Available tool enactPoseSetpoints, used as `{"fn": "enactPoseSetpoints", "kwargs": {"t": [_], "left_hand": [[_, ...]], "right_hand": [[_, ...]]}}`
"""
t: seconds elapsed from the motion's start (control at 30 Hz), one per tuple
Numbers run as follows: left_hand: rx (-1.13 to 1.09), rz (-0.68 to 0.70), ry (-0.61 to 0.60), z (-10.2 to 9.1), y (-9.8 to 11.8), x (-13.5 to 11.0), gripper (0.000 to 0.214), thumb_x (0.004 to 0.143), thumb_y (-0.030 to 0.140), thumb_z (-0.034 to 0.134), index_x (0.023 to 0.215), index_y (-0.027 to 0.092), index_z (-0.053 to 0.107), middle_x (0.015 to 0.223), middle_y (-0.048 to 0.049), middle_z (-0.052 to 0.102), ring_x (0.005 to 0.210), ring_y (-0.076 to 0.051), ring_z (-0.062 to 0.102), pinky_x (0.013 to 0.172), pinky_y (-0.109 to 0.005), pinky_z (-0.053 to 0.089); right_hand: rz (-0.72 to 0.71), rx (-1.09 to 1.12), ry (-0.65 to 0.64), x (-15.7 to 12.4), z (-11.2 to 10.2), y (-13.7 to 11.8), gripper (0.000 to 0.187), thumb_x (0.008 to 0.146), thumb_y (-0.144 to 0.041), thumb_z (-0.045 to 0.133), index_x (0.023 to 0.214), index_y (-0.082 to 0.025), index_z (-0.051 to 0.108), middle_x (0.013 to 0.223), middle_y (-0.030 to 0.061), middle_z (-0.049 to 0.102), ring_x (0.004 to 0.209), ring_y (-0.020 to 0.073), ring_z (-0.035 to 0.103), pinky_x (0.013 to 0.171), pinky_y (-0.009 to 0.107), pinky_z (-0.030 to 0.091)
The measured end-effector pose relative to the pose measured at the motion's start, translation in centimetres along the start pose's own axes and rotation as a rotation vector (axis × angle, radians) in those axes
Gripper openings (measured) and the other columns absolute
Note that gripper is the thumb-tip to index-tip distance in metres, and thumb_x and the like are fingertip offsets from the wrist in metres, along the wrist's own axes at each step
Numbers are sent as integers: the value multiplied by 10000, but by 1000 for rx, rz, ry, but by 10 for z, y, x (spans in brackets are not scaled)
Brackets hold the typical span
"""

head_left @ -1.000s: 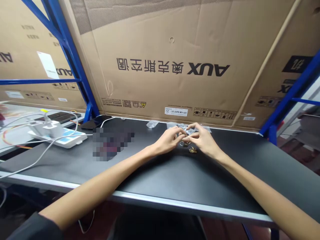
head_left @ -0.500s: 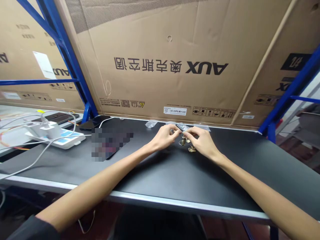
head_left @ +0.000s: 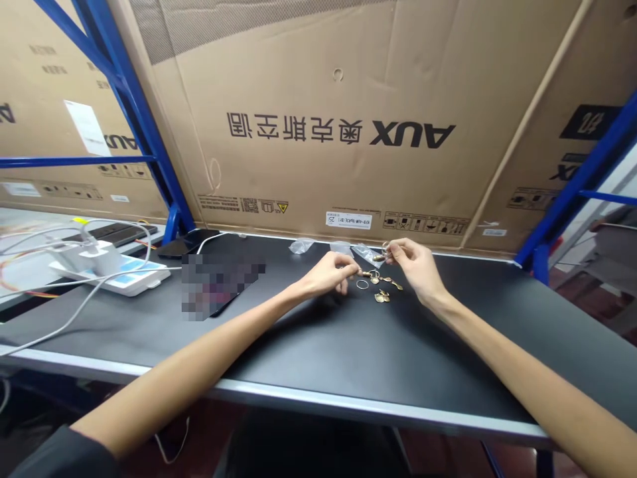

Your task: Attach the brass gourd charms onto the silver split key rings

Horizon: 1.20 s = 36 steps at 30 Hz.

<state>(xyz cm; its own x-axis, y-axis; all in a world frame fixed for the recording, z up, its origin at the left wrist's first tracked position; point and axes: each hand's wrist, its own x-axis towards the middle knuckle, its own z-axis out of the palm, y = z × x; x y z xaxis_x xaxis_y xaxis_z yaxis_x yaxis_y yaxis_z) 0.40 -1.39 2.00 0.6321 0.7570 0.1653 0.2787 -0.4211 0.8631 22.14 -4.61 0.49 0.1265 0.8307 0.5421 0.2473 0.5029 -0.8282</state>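
My left hand (head_left: 329, 273) is closed in a pinch on one end of a gold-coloured string of small charms (head_left: 387, 279), which trails right over the black tabletop. My right hand (head_left: 417, 269), higher and to the right, pinches a small metal ring with a gold-coloured piece (head_left: 381, 257) hanging from it; its exact kind is too small to tell. Between the hands and just below them lie a thin silver ring (head_left: 362, 284) and some gold-coloured metal pieces (head_left: 382, 297). Clear plastic bags (head_left: 301, 246) rest behind the hands, along the back edge.
A large cardboard box (head_left: 298, 79) stands upright behind the table (head_left: 348, 358). On the left are a white power strip (head_left: 132, 277) with plugs and cables, a dark phone-like object (head_left: 186, 243) and a pixelated item (head_left: 219, 285). Blue rack posts (head_left: 134, 113) flank both sides.
My hands have moved apart. The right hand went slightly up and right with a ring and gold-coloured piece, while the left hand now holds the string of charms, whose length is exposed.
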Motion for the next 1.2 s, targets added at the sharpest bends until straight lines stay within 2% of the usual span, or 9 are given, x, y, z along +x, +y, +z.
{"fn": "enactPoseSetpoints", "kwargs": {"t": [0.07, 0.17, 0.3, 0.4, 0.6, 0.7, 0.83, 1.03, 1.2], "left_hand": [[103, 3, 15, -2, -2, 0, 262, 906, 318, 523, 852, 125, 692, 560, 6, 574, 490, -122, 577, 526, -232, 482], [445, 106, 61, -4, -5, -3, 224, 865, 272, 545, 835, 148, 730, 675, -43, 663, 627, -174, 632, 650, -289, 508], [754, 246, -24, -4, -8, -9, 176, 820, 225, 580, 825, 198, 753, 836, -74, 710, 781, -235, 653, 746, -334, 499], [748, 279, -41, -3, -8, -10, 142, 817, 218, 610, 846, 212, 749, 900, -75, 697, 814, -238, 642, 735, -326, 484], [618, 427, 194, -1, 0, -7, 245, 939, 249, 556, 1146, 200, 678, 958, -52, 680, 784, -165, 596, 750, -282, 466], [623, 481, 152, -1, 1, -6, 249, 966, 307, 565, 1161, 235, 701, 1080, -62, 663, 777, -138, 587, 736, -264, 459], [616, 518, 112, -1, 0, -7, 223, 978, 307, 557, 1036, 230, 758, 1047, -68, 659, 805, -141, 601, 727, -257, 449], [548, 384, 198, -3, 7, -6, 211, 928, 310, 610, 848, 169, 746, 841, -50, 699, 749, -153, 598, 707, -262, 441], [343, 105, 199, -7, 8, -2, 247, 859, 353, 650, 755, 143, 729, 686, -26, 682, 630, -136, 566, 616, -250, 424]], "right_hand": [[4, -1, 7, 6, -7, 3, 397, 844, -580, 683, 894, -188, 711, 863, 58, 731, 763, 191, 673, 764, 328, 552], [9, -43, -44, 9, -11, 2, 409, 844, -581, 682, 923, -184, 737, 877, 63, 743, 782, 195, 677, 780, 332, 546], [36, -132, -132, 6, -8, -2, 437, 865, -593, 640, 946, -179, 752, 864, 60, 746, 782, 199, 672, 774, 334, 540], [62, -141, -230, 2, -4, -2, 454, 874, -602, 619, 950, -174, 751, 907, 68, 751, 816, 205, 682, 792, 332, 538], [83, -161, -398, -3, 3, -3, 474, 872, -619, 606, 855, -161, 728, 861, 54, 729, 796, 192, 657, 766, 316, 512], [129, -124, -455, -7, 6, -8, 466, 877, -617, 602, 811, -168, 705, 811, 40, 707, 765, 181, 639, 732, 306, 498], [186, -93, -542, -10, 7, -14, 465, 897, -614, 583, 806, -173, 700, 776, 36, 701, 754, 186, 639, 744, 323, 511], [265, 11, -490, -7, 9, -4, 406, 917, -538, 579, 954, -167, 738, 895, 78, 761, 836, 202, 717, 843, 360, 570], [112, -362, -375, -3, -3, -6, 312, 948, -396, 533, 885, -194, 762, 892, 70, 777, 793, 207, 713, 770, 313, 535]]}}
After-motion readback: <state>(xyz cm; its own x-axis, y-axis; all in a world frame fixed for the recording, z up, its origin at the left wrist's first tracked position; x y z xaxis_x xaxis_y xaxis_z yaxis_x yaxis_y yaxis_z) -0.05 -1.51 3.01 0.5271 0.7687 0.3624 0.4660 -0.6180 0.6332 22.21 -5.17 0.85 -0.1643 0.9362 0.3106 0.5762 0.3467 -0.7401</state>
